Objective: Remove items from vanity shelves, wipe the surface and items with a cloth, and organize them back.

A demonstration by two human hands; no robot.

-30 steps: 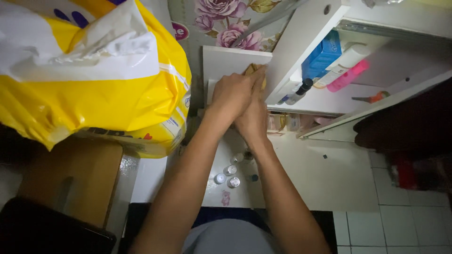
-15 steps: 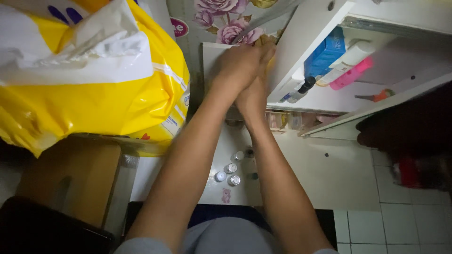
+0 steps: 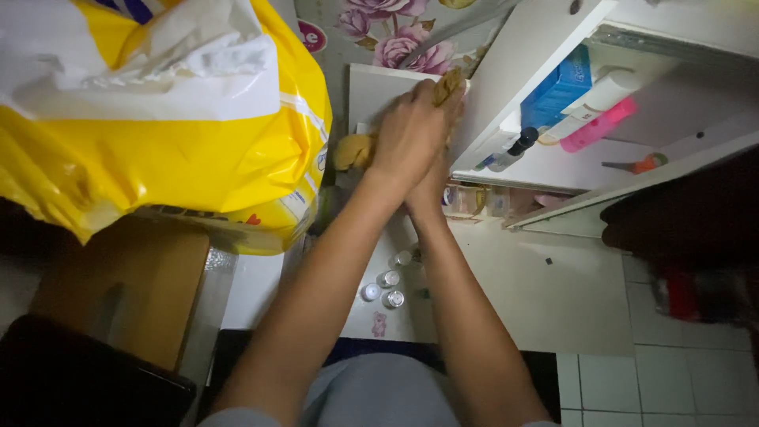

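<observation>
Pressing down together, the left hand [image 3: 409, 134] lies over the right hand [image 3: 429, 186] on a yellow-brown cloth [image 3: 451, 81], which pokes out past the fingertips at 12 o'clock; another fold of it [image 3: 353, 150] shows at 9 o'clock of the left hand. Whether the fingers grip the cloth or only push flat on it, I cannot tell. The cloth sits on a white panel [image 3: 370, 91] standing beside an open cabinet door [image 3: 528, 59].

At 2 o'clock of the hands, the cabinet shelf [image 3: 569, 170] holds a blue box [image 3: 557, 91], a white tube [image 3: 589, 107], a pink bottle [image 3: 597, 130], a dark-capped bottle [image 3: 506, 150] and, further right, an orange-handled tool [image 3: 636, 164]. Floral wallpaper [image 3: 395, 39] covers the wall at 12 o'clock.

At 6 o'clock, between the forearms, 4 small vials [image 3: 387, 289] stand close together on the white top [image 3: 514, 300]. A large yellow bag [image 3: 158, 150] with white sheet stuffed in it fills 10 o'clock, resting partly on a brown stool [image 3: 118, 292]. White floor tiles [image 3: 672, 379] show at 4 o'clock. The room is dim.
</observation>
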